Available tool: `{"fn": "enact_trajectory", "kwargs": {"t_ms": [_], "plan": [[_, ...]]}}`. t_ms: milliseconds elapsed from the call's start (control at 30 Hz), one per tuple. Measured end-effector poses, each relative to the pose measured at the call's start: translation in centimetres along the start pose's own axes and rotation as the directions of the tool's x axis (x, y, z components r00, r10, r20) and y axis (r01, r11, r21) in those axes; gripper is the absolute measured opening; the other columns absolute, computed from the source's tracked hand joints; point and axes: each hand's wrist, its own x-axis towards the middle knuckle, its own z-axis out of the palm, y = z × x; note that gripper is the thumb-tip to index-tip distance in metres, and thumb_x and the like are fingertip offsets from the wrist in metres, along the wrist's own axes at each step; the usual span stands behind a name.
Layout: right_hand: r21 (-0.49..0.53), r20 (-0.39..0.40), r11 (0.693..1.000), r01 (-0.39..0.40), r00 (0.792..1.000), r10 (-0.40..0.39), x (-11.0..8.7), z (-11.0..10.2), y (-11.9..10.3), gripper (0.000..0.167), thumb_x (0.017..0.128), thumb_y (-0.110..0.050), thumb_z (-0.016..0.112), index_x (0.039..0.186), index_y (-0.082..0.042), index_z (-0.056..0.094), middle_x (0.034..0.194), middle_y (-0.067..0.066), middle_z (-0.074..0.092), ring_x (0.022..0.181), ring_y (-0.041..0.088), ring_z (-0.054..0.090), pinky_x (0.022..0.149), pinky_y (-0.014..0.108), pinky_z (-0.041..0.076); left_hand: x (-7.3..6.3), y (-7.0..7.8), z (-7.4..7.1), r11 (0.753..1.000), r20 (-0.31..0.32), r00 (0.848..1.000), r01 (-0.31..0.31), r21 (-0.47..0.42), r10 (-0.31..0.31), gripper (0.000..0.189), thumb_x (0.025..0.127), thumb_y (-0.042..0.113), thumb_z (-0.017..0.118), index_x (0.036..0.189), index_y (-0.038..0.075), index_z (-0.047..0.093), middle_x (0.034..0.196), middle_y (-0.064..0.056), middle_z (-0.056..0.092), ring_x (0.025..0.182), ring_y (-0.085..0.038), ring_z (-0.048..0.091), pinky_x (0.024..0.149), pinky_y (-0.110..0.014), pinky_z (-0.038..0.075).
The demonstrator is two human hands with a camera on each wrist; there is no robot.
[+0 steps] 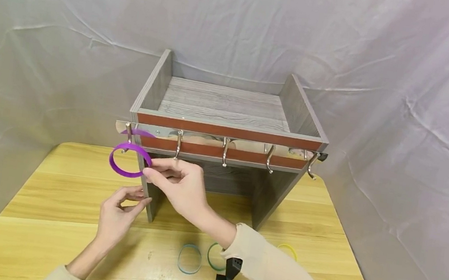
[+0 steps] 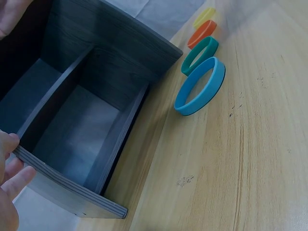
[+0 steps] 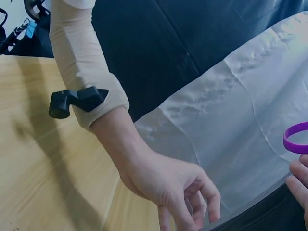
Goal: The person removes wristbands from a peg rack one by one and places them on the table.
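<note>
Between the thumb and fingers of my right hand is the side of a purple wristband, which overlaps the leftmost hook in the head view. The right wrist view shows the purple wristband held up at the fingertips. My left hand grips the front edge of the left side panel of a grey wooden shelf. In the left wrist view, its fingers bend around that panel's edge.
Several metal hooks line a shiny rail across the shelf's front. On the wooden table lie a blue wristband, a green one, an orange one and a yellow one. Grey sheeting surrounds the table.
</note>
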Motion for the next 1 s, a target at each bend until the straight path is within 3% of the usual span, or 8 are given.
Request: {"fn": "enact_trajectory", "kwargs": {"t_ms": [67,267,567,633,667,767,867,1000], "plan": [[0.029,0.008,1.000,-0.006,1.000,0.006,-0.2,-0.1,-0.4,0.019,0.094,-0.004,0.078,0.110,0.006,0.077,0.101,0.027,0.079,0.077,0.003,0.074,0.076,0.031,0.072,0.0,0.0,0.0,1.000,-0.002,1.000,-0.001,-0.002,0.001,0.033,0.081,-0.018,0.080,0.108,0.000,0.076,0.093,0.002,0.077,0.084,0.007,0.069,0.068,-0.014,0.066],[0.117,0.029,0.993,-0.027,0.999,0.024,-0.8,-0.1,-1.2,0.020,0.094,0.002,0.075,0.112,0.011,0.074,0.100,0.033,0.076,0.082,0.051,0.076,0.075,0.037,0.073,0.0,-0.1,0.1,1.000,-0.012,1.000,-0.010,0.007,0.010,0.033,0.079,-0.018,0.081,0.106,0.000,0.076,0.092,-0.010,0.077,0.085,0.008,0.069,0.068,-0.013,0.065],[0.218,0.050,0.976,-0.032,0.998,0.021,-1.0,-0.1,-1.8,0.022,0.095,0.008,0.071,0.114,0.018,0.069,0.102,0.041,0.072,0.088,0.062,0.071,0.078,0.048,0.071,0.0,0.0,0.1,1.000,-0.019,1.000,-0.018,0.017,0.019,0.034,0.079,-0.018,0.082,0.107,0.000,0.076,0.091,-0.018,0.075,0.084,0.009,0.068,0.067,-0.013,0.065],[0.241,0.052,0.970,-0.023,0.999,0.011,-1.0,-0.1,-1.9,0.022,0.095,0.009,0.070,0.114,0.019,0.068,0.101,0.043,0.071,0.087,0.061,0.071,0.077,0.050,0.071,0.0,0.0,0.1,1.000,-0.019,1.000,-0.021,0.018,0.021,0.034,0.079,-0.018,0.081,0.107,0.000,0.076,0.091,-0.018,0.075,0.084,0.009,0.068,0.068,-0.012,0.065],[0.252,0.053,0.967,-0.022,0.999,0.009,-1.0,-0.1,-2.0,0.022,0.095,0.009,0.069,0.115,0.020,0.068,0.101,0.043,0.071,0.086,0.055,0.075,0.077,0.050,0.071,0.0,0.0,0.1,1.000,-0.018,1.000,-0.023,0.016,0.024,0.034,0.079,-0.018,0.081,0.107,0.000,0.076,0.091,-0.019,0.075,0.085,0.009,0.068,0.068,-0.012,0.065],[0.281,0.056,0.960,-0.014,0.998,-0.002,-1.1,0.0,-2.1,0.023,0.095,0.009,0.069,0.115,0.021,0.066,0.100,0.046,0.069,0.081,0.027,0.081,0.076,0.046,0.072,-0.1,0.0,0.1,0.999,-0.018,0.999,-0.040,0.010,0.040,0.034,0.079,-0.019,0.081,0.107,-0.002,0.075,0.092,-0.020,0.074,0.086,0.009,0.069,0.069,-0.012,0.065],[0.325,0.067,0.946,0.000,0.997,-0.023,-1.3,-0.1,-2.4,0.026,0.096,0.009,0.068,0.115,0.025,0.063,0.100,0.050,0.065,0.080,0.002,0.077,0.076,0.044,0.072,0.0,-0.1,0.1,0.998,-0.015,0.998,-0.063,0.002,0.063,0.036,0.077,-0.022,0.080,0.108,-0.003,0.074,0.092,-0.019,0.075,0.088,0.008,0.069,0.070,-0.013,0.065],[0.383,0.079,0.923,0.029,0.995,-0.064,-1.5,-0.4,-2.9,0.030,0.098,0.006,0.068,0.115,0.028,0.060,0.100,0.054,0.061,0.080,0.002,0.078,0.076,0.039,0.072,0.0,-0.1,0.1,0.997,-0.014,0.997,-0.082,-0.009,0.082,0.038,0.076,-0.024,0.080,0.109,-0.005,0.074,0.092,-0.015,0.076,0.088,0.007,0.070,0.070,-0.013,0.065]]}}
